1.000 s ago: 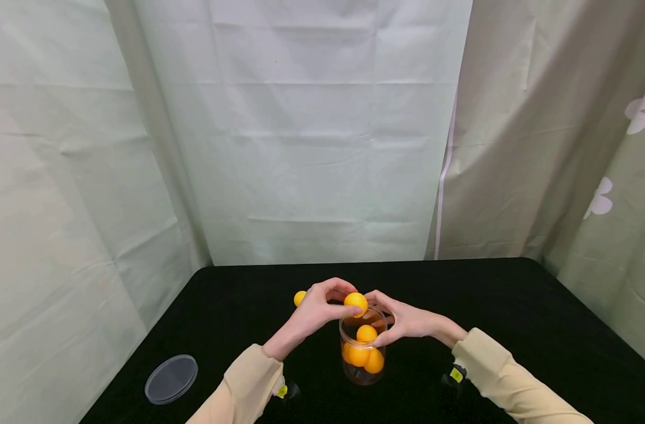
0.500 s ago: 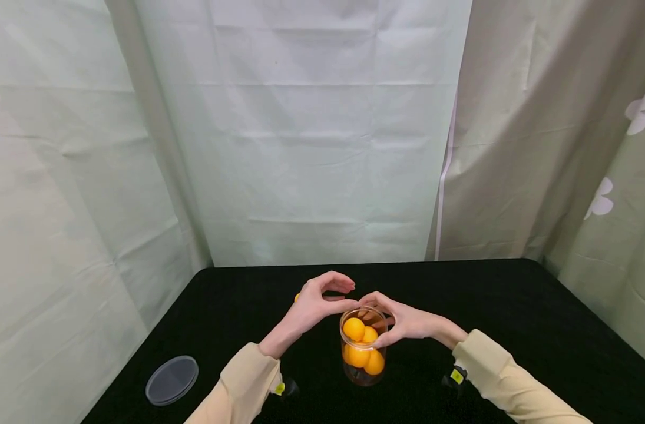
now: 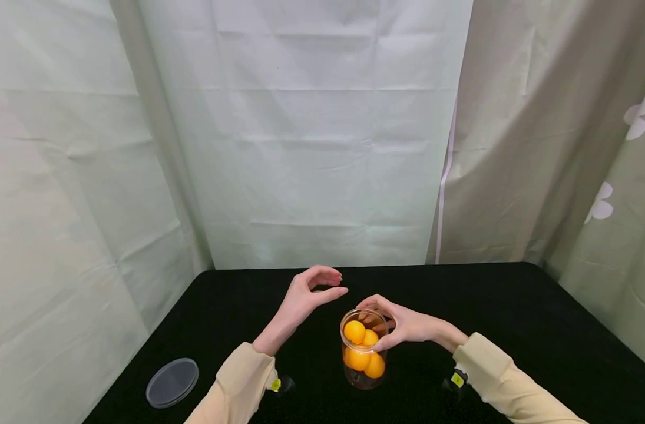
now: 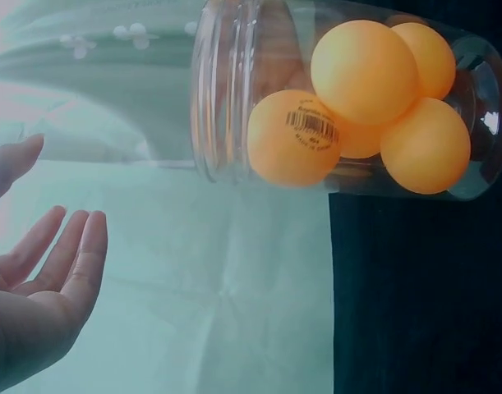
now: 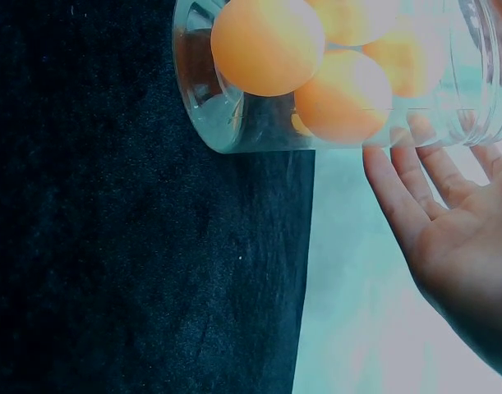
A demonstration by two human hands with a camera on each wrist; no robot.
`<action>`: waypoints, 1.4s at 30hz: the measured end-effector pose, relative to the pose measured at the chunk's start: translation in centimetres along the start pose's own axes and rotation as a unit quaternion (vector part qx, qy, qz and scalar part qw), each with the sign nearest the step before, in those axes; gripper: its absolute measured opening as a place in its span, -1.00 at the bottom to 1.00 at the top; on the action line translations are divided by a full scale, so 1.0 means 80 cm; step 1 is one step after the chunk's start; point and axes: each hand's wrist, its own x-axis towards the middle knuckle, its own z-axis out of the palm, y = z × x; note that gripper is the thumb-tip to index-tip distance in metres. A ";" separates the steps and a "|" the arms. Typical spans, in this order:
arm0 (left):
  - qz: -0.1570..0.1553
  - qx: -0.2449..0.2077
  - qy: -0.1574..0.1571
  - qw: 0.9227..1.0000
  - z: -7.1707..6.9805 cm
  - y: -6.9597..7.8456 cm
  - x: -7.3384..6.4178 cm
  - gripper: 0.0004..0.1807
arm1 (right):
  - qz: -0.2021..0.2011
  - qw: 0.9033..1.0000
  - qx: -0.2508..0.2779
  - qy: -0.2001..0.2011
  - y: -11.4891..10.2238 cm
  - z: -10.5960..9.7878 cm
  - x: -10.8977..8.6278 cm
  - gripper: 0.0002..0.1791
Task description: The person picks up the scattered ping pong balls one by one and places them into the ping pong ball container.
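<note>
A clear screw-top jar (image 3: 360, 381) stands upright on the black table, with several orange ping-pong balls (image 3: 354, 332) inside. My right hand (image 3: 407, 325) grips it near the rim, thumb in front and fingers around the far side. In the right wrist view, fingers of that hand (image 5: 460, 226) lie against the clear wall. My left hand (image 3: 307, 294) is up and to the left of the jar's mouth, apart from it, holding nothing, fingers loosely bent. A printed ball (image 4: 293, 138) sits nearest the mouth in the left wrist view.
A round translucent lid (image 3: 172, 383) lies at the table's left side. The black-covered table (image 3: 460, 294) ends at the back against pale hanging curtains (image 3: 311, 147).
My left hand let a ping-pong ball drop into the jar, then drew back up and left. A ball seen earlier behind that hand is now out of sight. My right hand stays put.
</note>
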 end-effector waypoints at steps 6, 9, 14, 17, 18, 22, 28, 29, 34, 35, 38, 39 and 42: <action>0.002 0.002 0.043 0.999 -0.011 -0.003 0.006 -0.66 | 0.001 1.000 0.002 0.000 0.000 -0.002 0.001 -0.29; -0.001 0.012 0.064 0.998 -0.017 -0.011 0.009 -0.68 | 0.002 1.000 0.000 0.002 0.000 -0.003 0.001 -0.29; -0.002 0.024 0.088 0.996 -0.024 -0.024 0.012 -0.68 | 0.004 1.000 -0.003 0.001 0.000 -0.004 0.001 -0.29; 0.004 0.034 0.098 0.995 -0.027 -0.031 0.014 -0.68 | 0.006 1.000 -0.003 0.003 0.000 -0.004 0.001 -0.29; 0.004 0.037 0.102 0.994 -0.028 -0.033 0.014 -0.68 | 0.006 1.000 -0.003 0.004 0.000 -0.004 0.001 -0.29; -0.009 0.034 0.113 0.993 -0.031 -0.043 0.015 -0.70 | 0.009 1.000 -0.003 0.001 0.001 -0.004 0.000 -0.29; -0.026 0.033 0.122 0.992 -0.035 -0.037 0.011 -0.65 | 0.004 1.000 -0.005 -0.001 0.002 -0.005 0.001 -0.29; -0.027 0.033 0.123 0.991 -0.035 -0.033 0.010 -0.64 | 0.003 1.000 -0.006 -0.001 0.002 -0.005 0.001 -0.29; -0.027 0.046 0.131 0.990 -0.040 -0.046 0.011 -0.60 | 0.002 1.000 -0.005 -0.002 0.001 -0.005 0.002 -0.29; -0.028 0.050 0.135 0.989 -0.041 -0.053 0.012 -0.58 | 0.003 1.000 -0.005 -0.002 0.001 -0.005 0.002 -0.29; -0.033 0.056 0.145 0.987 -0.043 -0.067 0.014 -0.55 | 0.003 1.000 -0.005 -0.001 0.001 -0.004 0.002 -0.30; -0.037 0.058 0.148 0.987 -0.044 -0.070 0.015 -0.54 | 0.004 1.000 -0.006 -0.001 0.001 -0.004 0.002 -0.30; -0.049 0.061 0.155 0.985 -0.045 -0.075 0.016 -0.53 | 0.006 1.000 -0.009 0.001 0.000 -0.005 0.002 -0.30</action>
